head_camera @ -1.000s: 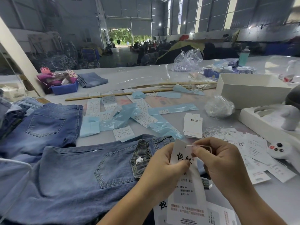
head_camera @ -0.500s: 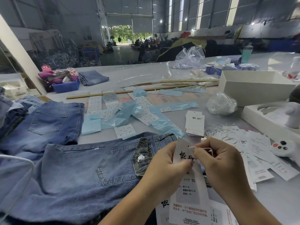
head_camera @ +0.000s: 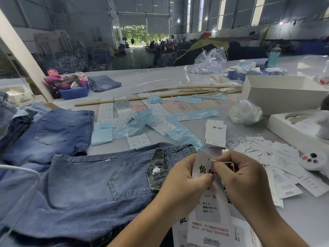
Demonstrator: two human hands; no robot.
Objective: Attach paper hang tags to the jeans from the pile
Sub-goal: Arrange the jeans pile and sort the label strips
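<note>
— What's she at now?

— Threading. The left hand pinches the paper hang tag by its top, thumb over the printed face. The right hand is curled round a thin white string, its tip right at the tag's punched hole. The hands are close together, nearly touching.

— And the jeans?

— The jeans lie flat just left of the left hand, waistband end nearest it. More denim is stacked further left in the pile.

— Anything she should mind?

— I'd say keep the tag stiff. If the left thumb slackens, the paper will bend away from the string. A short grip on the string near its tip would stop it flopping. I can't tell whether the tip is through the hole yet.

— Spare strings?

— A loose bundle of strings lies just beyond the right hand, beside a stack of tags.
</note>
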